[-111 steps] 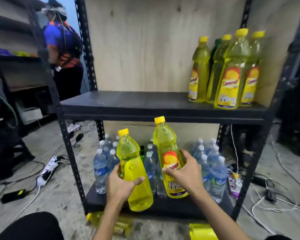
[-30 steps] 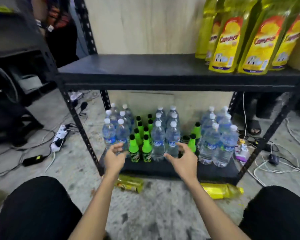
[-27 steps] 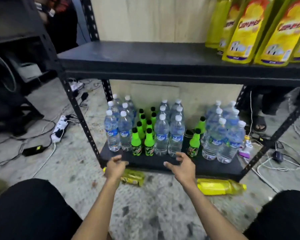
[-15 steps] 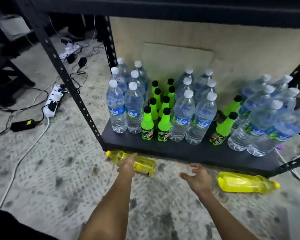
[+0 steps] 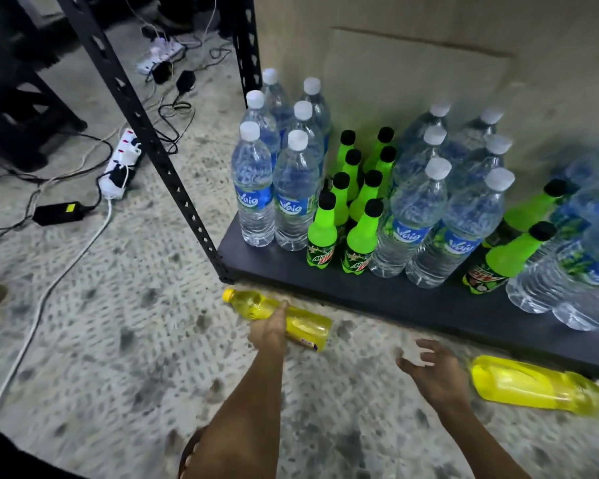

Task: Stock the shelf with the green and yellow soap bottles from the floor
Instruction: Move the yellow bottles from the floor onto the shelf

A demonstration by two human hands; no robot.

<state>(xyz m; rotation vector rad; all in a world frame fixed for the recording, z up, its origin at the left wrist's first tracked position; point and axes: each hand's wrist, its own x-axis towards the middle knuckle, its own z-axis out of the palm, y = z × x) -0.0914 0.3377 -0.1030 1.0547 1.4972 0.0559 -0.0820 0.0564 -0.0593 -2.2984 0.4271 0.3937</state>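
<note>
Two yellow soap bottles lie on their sides on the speckled floor in front of the bottom shelf (image 5: 405, 300). My left hand (image 5: 268, 331) rests over the middle of the left soap bottle (image 5: 306, 328), fingers curled around it; its yellow cap points left. The bottle still lies on the floor. My right hand (image 5: 433, 371) hovers open, fingers spread, just left of the right soap bottle (image 5: 533, 385), a small gap between them. The upper shelf is out of view.
Several clear water bottles (image 5: 255, 198) and green soda bottles (image 5: 322, 236) stand packed on the bottom shelf. A black shelf post (image 5: 146, 133) slants down at left. A power strip (image 5: 121, 164), an adapter (image 5: 57, 212) and cables lie on the floor at left.
The view has dropped from the shelves to the floor. Both hands went down; my left hand has come onto the left soap bottle, my right hand has moved toward the right one.
</note>
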